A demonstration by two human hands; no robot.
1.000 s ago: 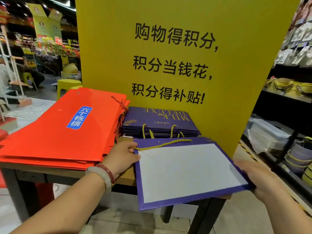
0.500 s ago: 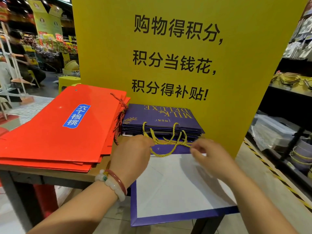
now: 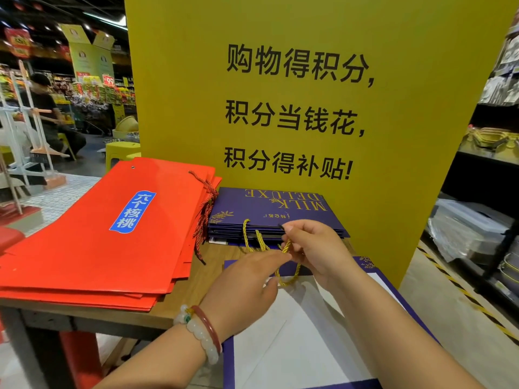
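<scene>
A flattened purple paper bag (image 3: 283, 352) with a white face lies in front of me, half over the wooden table's (image 3: 157, 315) front edge. Its gold rope handle (image 3: 286, 272) loops up from the bag's top edge. My right hand (image 3: 314, 248) pinches the gold rope between thumb and fingertips. My left hand (image 3: 244, 287), with bead bracelets on the wrist, holds the same rope just left of the right hand's pinch. Behind them sits a stack of flat purple "MILK DELUXE" bags (image 3: 269, 211) with gold handles hanging off its near side.
A thick stack of flat red bags (image 3: 101, 237) with a blue label fills the table's left. A tall yellow sign board (image 3: 295, 108) stands right behind the table. Shelves with bowls and packaged goods (image 3: 483, 220) line the right. A person (image 3: 45, 108) sits far left.
The purple bag slid toward me and now hangs over the table edge. My right hand left the bag's right edge and came to the gold handle; both hands now hold the rope.
</scene>
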